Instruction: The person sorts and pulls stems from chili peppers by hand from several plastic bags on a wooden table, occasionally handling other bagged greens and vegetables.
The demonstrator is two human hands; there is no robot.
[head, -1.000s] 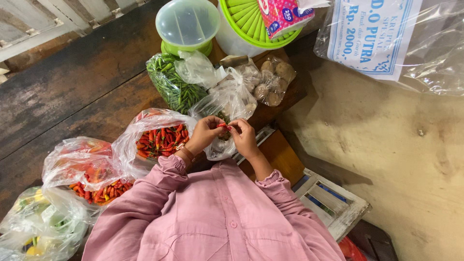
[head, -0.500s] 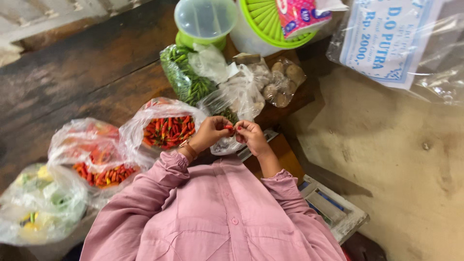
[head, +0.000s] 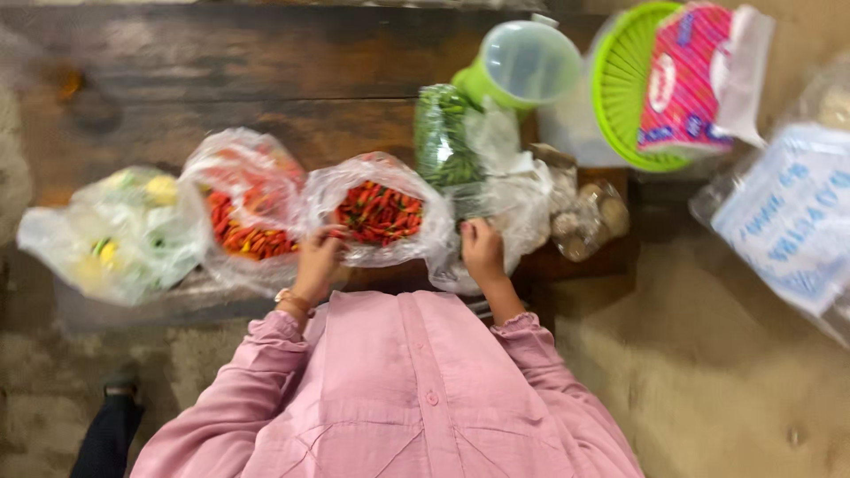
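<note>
A clear plastic bag of red chillies (head: 379,212) lies open on the front edge of a dark wooden table (head: 221,71). My left hand (head: 317,261) holds this bag's left rim, fingers curled on the plastic. My right hand (head: 482,248) is closed on the crumpled clear plastic (head: 522,208) at the bag's right side. Both pink sleeves reach up from the bottom of the view. The picture is blurred, so the exact finger grip is unclear.
Left of it lie a second bag of red and orange chillies (head: 248,212) and a bag of yellow and green produce (head: 124,235). Behind are a bag of green chillies (head: 447,146), a green lidded jug (head: 522,66), a green basket (head: 624,88) and a bag of brown roots (head: 584,217).
My hands were together, pinching something small over a clear bag. They have parted: the left went to the chilli bag's left rim, the right stays on the plastic. The view swung left.
</note>
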